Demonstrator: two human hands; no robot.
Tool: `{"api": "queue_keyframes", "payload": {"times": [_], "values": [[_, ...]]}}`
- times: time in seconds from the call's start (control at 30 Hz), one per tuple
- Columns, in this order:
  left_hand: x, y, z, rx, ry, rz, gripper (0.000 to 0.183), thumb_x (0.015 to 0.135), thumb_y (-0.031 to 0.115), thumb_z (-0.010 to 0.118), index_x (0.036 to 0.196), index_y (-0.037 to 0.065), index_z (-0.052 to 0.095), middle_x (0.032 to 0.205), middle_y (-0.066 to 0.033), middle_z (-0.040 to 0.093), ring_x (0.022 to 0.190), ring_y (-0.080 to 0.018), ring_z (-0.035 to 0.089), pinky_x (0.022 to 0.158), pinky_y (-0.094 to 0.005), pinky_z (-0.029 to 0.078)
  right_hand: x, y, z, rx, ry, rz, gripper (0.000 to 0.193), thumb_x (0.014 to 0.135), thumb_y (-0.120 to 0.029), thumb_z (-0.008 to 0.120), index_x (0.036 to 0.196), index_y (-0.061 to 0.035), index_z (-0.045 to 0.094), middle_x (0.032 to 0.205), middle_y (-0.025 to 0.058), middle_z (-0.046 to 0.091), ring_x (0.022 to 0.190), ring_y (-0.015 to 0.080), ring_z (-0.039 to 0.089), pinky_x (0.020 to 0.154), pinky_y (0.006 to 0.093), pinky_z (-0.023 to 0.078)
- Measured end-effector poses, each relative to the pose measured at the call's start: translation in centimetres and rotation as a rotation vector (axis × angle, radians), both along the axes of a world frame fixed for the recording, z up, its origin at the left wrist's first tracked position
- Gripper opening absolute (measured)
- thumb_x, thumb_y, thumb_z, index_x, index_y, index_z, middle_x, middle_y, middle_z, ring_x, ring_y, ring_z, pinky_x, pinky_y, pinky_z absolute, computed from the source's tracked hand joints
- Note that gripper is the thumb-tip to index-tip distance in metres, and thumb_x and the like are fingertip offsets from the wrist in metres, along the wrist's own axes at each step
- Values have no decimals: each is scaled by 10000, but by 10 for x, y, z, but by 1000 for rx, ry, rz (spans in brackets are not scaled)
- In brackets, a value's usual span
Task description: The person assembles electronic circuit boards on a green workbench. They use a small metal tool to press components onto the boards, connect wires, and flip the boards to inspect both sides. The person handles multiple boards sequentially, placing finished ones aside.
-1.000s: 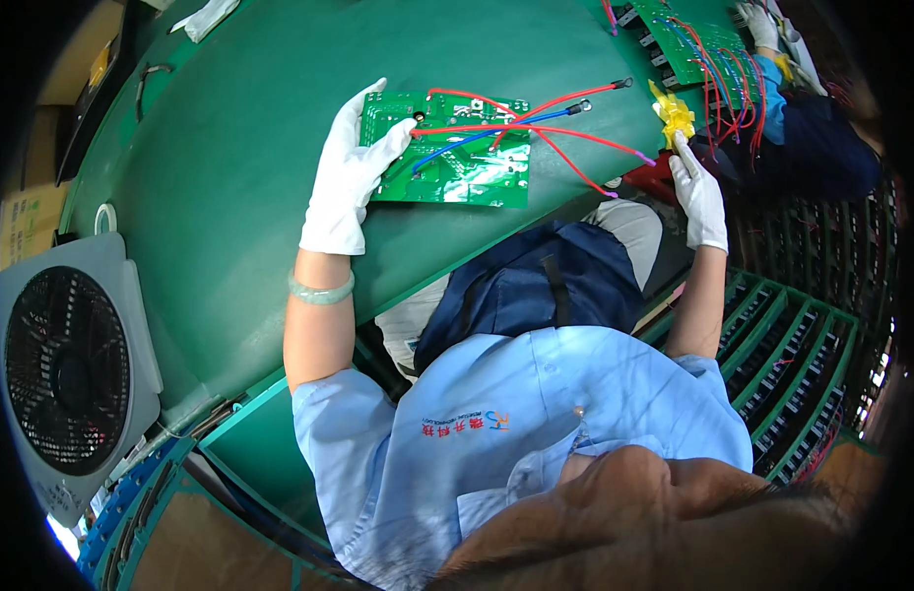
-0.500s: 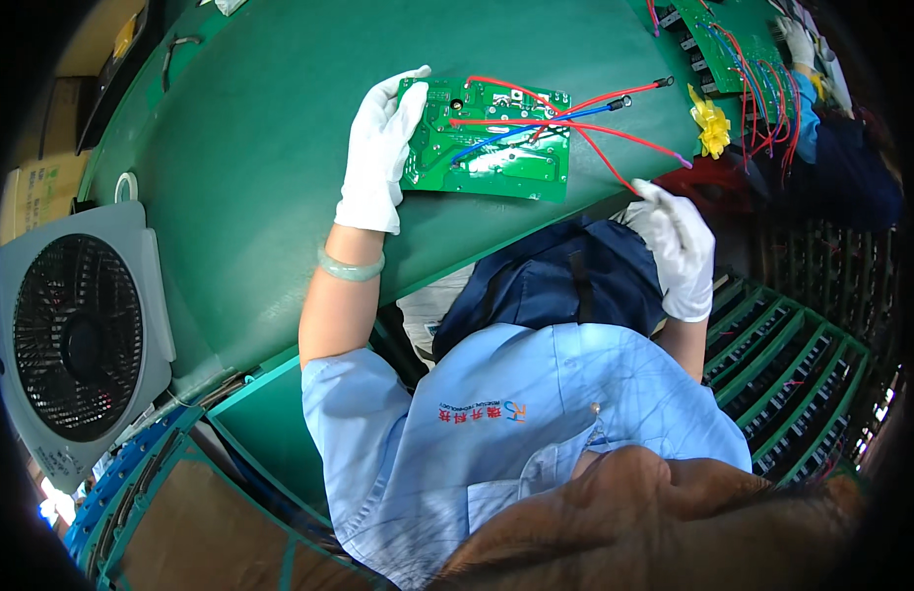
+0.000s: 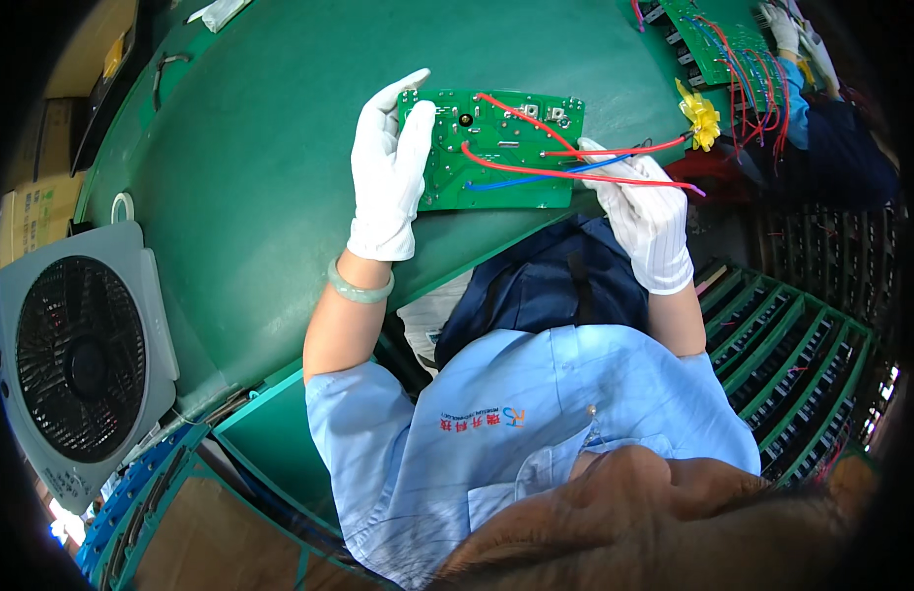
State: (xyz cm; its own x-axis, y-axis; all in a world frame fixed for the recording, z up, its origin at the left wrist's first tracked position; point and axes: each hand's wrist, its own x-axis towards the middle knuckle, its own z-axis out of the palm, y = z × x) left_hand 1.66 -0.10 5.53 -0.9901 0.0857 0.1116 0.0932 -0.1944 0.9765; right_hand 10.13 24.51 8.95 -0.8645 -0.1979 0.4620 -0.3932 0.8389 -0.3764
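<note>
A green circuit board (image 3: pixel 516 163) with several red wires (image 3: pixel 511 169) and a blue wire (image 3: pixel 511 183) is held up over the green table. My white-gloved left hand (image 3: pixel 393 163) grips its left edge, thumb on the upper face, fingers going behind. At the board's right edge my white-gloved right hand (image 3: pixel 639 202) is closed with fingertips together around the red wire that runs from the board's top edge. The other wires cross in front of these fingers and partly hide the grip. Their loose ends stick out to the right.
A grey box fan (image 3: pixel 83 360) stands at the left. At the far right, another person's gloved hand (image 3: pixel 780 30) is beside a second wired board (image 3: pixel 718 44), with a yellow bundle (image 3: pixel 700 116) nearby. Green racks (image 3: pixel 782 364) holding dark parts stand at my right.
My right hand has moved up and left to the board's right edge, bringing the red wire's end with it. The board has shifted slightly right and down.
</note>
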Motion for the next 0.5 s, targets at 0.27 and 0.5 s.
{"api": "queue_keyframes", "payload": {"times": [0.27, 0.5], "values": [[5, 3, -2, -39, 53, 11, 335, 949, 13, 557, 1280, -16, 511, 1236, -103, 557, 1031, -112, 549, 939, -258, 441, 18, 0, -3, -101, -58, 7, 148, 792, -57, 743, 928, -25, 692, 851, 106, 697, 662, 245, 649, 588, 329, 505], [7, 4, 5, -58, 38, 1, 357, 944, -7, 548, 1295, -29, 491, 1253, -112, 551, 1039, -117, 551, 946, -265, 439, 13, 1, -22, -144, 32, -120, 144, 823, -59, 693, 965, -34, 692, 880, 105, 690, 678, 257, 650, 598, 333, 512]]}}
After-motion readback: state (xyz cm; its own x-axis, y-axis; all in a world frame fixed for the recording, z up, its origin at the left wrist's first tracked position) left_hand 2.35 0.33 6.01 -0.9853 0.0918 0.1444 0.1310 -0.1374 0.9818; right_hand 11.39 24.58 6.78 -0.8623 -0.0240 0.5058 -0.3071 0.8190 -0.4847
